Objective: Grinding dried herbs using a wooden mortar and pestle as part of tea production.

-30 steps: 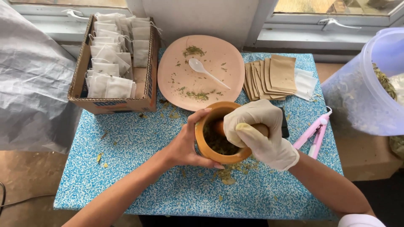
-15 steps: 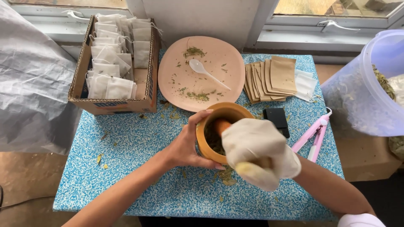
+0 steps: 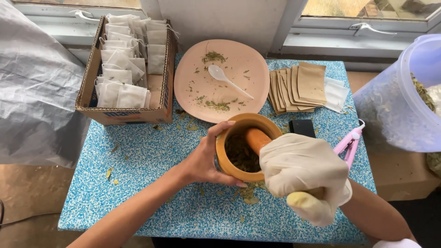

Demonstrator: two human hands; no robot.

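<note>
Nearest me, my gloved right hand (image 3: 305,177) is fisted around the wooden pestle (image 3: 257,139), tilted into the mortar (image 3: 229,167). My bare left hand (image 3: 206,158) cups its rim. Beyond, brown flat sachets (image 3: 305,85) fan rightward; white pouches fill a cardboard box (image 3: 124,112) leftward.

The mortar (image 3: 245,149) stands on the table (image 3: 151,183), near its front middle. In the mortar lie crushed leaves (image 3: 239,154), and the pestle (image 3: 257,139) leans in it. The left hand (image 3: 206,158) is at the mortar's left side, the right hand (image 3: 303,177) at its front right. Behind the mortar lies the plate (image 3: 220,85), with a spoon (image 3: 227,79) on it. Behind and left of the mortar sits a box (image 3: 126,69) with sachets (image 3: 121,64) in it. Behind and right of the mortar lies a stack of envelopes (image 3: 301,87). A tub (image 3: 404,96) stands to the mortar's far right.
</note>
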